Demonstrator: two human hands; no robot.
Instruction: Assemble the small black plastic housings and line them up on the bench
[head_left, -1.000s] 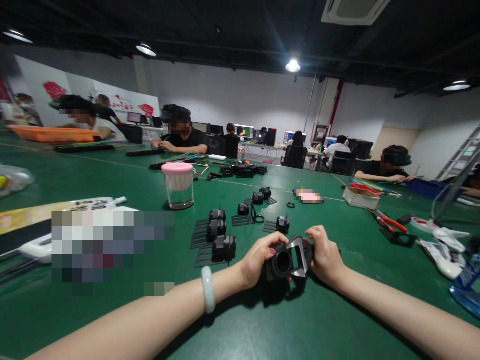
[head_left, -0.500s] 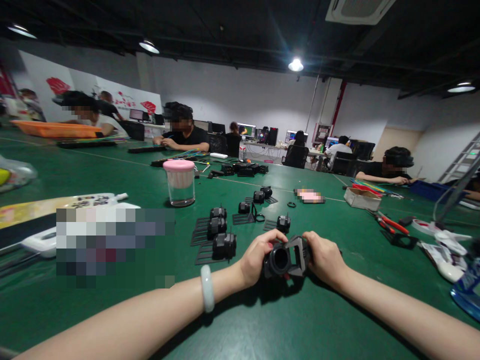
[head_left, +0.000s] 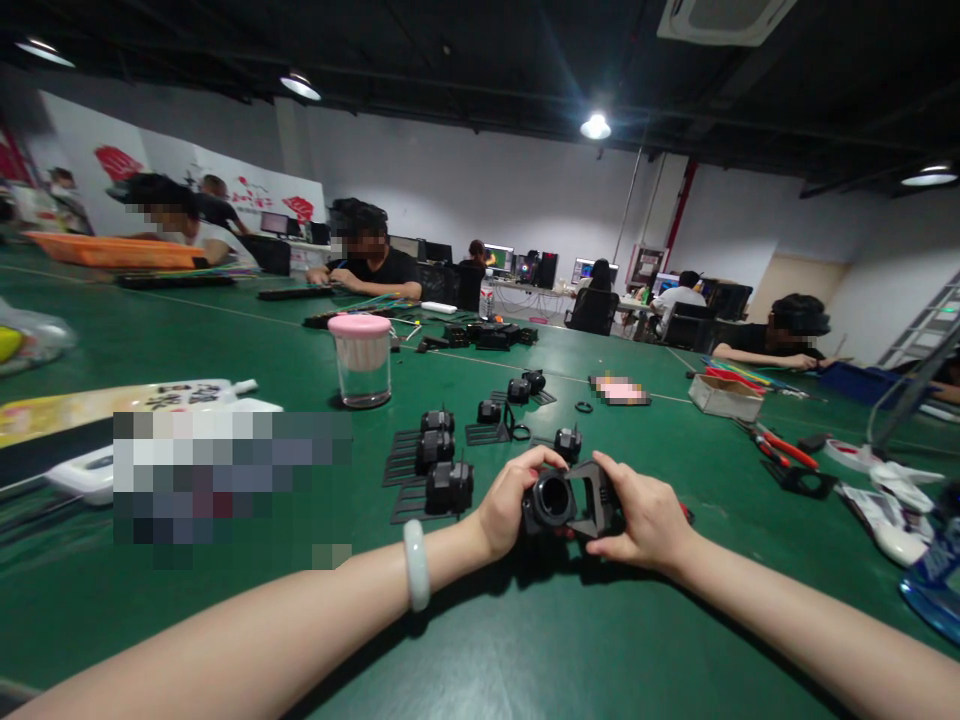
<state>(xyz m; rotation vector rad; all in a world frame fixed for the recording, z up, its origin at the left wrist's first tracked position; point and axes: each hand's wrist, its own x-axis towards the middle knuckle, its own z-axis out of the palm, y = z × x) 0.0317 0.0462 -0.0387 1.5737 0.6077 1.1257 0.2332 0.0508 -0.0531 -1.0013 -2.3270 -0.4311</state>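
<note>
My left hand (head_left: 504, 510) is closed on a black ring-shaped housing (head_left: 553, 499), its round opening turned up towards me. My right hand (head_left: 651, 520) grips a black angular bracket (head_left: 598, 502) with a rectangular window, thumb below and fingers on top. The two parts are touching or very close; whether they are joined cannot be made out. Both are held just above the green table (head_left: 480, 640). Left of my hands stand several similar black camera-like units (head_left: 450, 488) with slatted flaps. Another such unit (head_left: 568, 444) is just beyond my hands.
A clear jar (head_left: 364, 375) with a pink lid stands at left centre. Black rings (head_left: 583, 407) lie farther back. Red-handled pliers (head_left: 787, 450), a small box (head_left: 725, 396) and a blue bottle (head_left: 934, 580) are at right. Co-workers sit across the table.
My right hand has shifted its grip, its thumb now showing below the bracket. The housing and bracket have moved slightly left and turned a little.
</note>
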